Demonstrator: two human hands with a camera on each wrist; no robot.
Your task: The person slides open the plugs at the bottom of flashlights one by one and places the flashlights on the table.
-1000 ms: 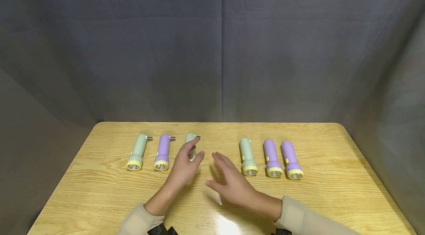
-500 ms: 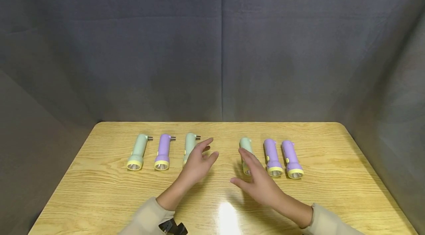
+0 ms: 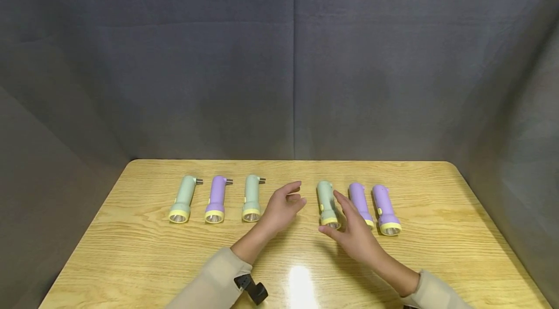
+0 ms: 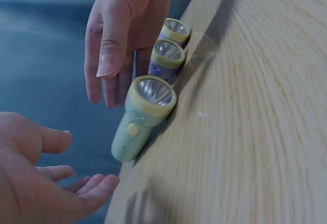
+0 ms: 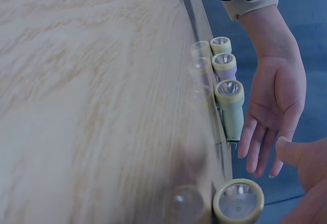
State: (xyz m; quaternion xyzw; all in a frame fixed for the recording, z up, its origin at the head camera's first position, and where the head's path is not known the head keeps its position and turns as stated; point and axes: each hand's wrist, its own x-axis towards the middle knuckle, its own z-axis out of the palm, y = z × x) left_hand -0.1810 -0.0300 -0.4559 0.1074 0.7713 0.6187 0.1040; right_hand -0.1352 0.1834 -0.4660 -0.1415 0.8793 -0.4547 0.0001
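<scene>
A green flashlight (image 3: 325, 197) with a yellow rim lies on the wooden table, its lens toward me. My right hand (image 3: 357, 236) hovers at its right, thumb and fingers spread apart. From the left wrist view, that hand (image 4: 130, 35) hangs by the green flashlight (image 4: 134, 137) without gripping it; whether it touches cannot be told. My left hand (image 3: 281, 209) is held to the left of the same flashlight, fingers loosely bent and holding nothing. Partly behind the right hand is a purple flashlight (image 3: 358, 197), with another purple flashlight (image 3: 383, 204) beyond it.
On the left lie a green flashlight (image 3: 183, 197), a purple flashlight (image 3: 216, 197) and a second green flashlight (image 3: 252, 195), each with metal prongs sticking out. No prongs show on the right-hand ones. A dark grey curtain (image 3: 218, 81) surrounds the table (image 3: 131, 260).
Both hands have moved to the right. The left hand has come away from the third flashlight of the left row, and the right hand has reached the right row. All flashlights stay put.
</scene>
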